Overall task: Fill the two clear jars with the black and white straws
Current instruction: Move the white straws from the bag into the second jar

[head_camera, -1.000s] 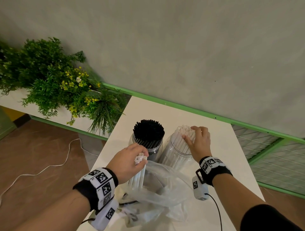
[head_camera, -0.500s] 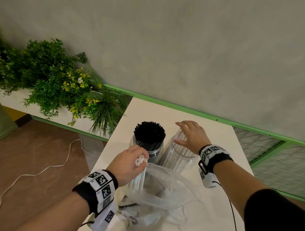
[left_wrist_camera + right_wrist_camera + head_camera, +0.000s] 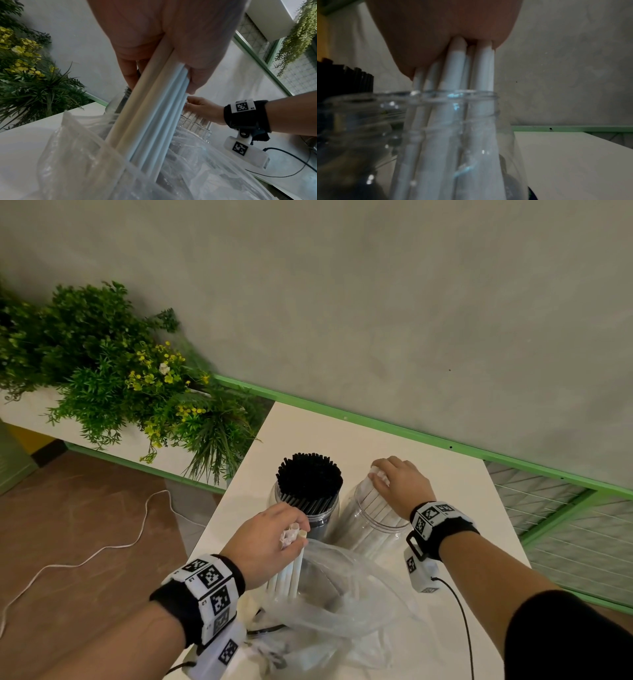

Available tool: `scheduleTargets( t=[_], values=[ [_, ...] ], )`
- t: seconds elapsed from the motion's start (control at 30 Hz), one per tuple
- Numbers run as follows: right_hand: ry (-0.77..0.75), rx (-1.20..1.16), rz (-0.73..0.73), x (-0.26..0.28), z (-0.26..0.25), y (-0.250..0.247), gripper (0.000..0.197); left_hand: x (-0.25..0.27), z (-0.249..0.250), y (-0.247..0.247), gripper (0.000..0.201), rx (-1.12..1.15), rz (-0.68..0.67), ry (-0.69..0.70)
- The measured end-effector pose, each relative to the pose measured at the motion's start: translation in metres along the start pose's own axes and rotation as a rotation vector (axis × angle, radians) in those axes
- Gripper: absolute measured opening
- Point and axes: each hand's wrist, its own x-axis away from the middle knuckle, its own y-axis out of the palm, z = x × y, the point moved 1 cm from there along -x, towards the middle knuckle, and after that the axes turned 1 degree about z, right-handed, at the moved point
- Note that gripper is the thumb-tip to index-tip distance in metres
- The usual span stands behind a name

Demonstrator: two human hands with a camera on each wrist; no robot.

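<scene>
Two clear jars stand side by side on the white table point(image 3: 346, 436). The left jar point(image 3: 320, 520) is packed with black straws point(image 3: 309, 481). The right jar point(image 3: 368, 529) holds white straws point(image 3: 453, 121), leaning together at its far side. My right hand point(image 3: 400, 484) sits on top of them, fingers curled round their upper ends. My left hand point(image 3: 263, 539) grips a bundle of white straws point(image 3: 150, 115) near its top. The bundle's lower ends stand inside a crumpled clear plastic bag point(image 3: 346, 607) in front of the jars.
A planter of green foliage with yellow flowers point(image 3: 120, 378) stands left of the table. A white cable point(image 3: 102, 549) runs across the brown floor. A green rail point(image 3: 411, 436) and wire mesh point(image 3: 565, 525) border the table's far and right sides.
My right hand opened flat over the jar's white straws, then closed its fingers round their tops again. The left hand keeps its grip on the bundle in the bag.
</scene>
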Motion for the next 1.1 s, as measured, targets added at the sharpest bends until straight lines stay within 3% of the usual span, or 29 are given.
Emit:
scheduleTargets(
  t=[0.27, 0.43, 0.57, 0.7, 0.8, 0.93, 1.0, 1.1],
  values=[
    [-0.007, -0.054, -0.014, -0.001, -0.001, -0.005, 0.031, 0.001, 0.000, 0.000, 0.011, 0.000, 0.001, 0.014],
    [-0.097, 0.012, -0.044, -0.002, 0.000, -0.001, 0.029, 0.001, -0.001, 0.001, 0.011, -0.007, 0.007, 0.009],
    [-0.021, -0.117, -0.005, -0.002, 0.001, -0.002, 0.027, 0.002, 0.000, 0.001, 0.011, -0.003, 0.013, 0.011],
    [0.008, -0.037, -0.224, -0.007, -0.002, -0.007, 0.034, 0.002, 0.001, 0.000, 0.010, 0.002, 0.006, 0.001],
    [-0.007, -0.012, -0.160, -0.004, -0.013, -0.018, 0.043, 0.002, 0.001, -0.003, 0.014, 0.044, 0.017, -0.007],
    [-0.100, -0.334, 0.102, 0.030, -0.052, -0.037, 0.042, 0.005, 0.003, -0.010, 0.037, 0.145, 0.035, -0.060],
    [-0.100, -0.560, 0.048, 0.059, -0.078, -0.034, 0.041, 0.009, 0.000, -0.015, 0.052, 0.166, 0.041, -0.108],
    [-0.009, -0.807, -0.154, 0.096, -0.107, -0.014, 0.052, 0.018, -0.007, -0.021, 0.068, 0.202, 0.039, -0.180]
  ],
)
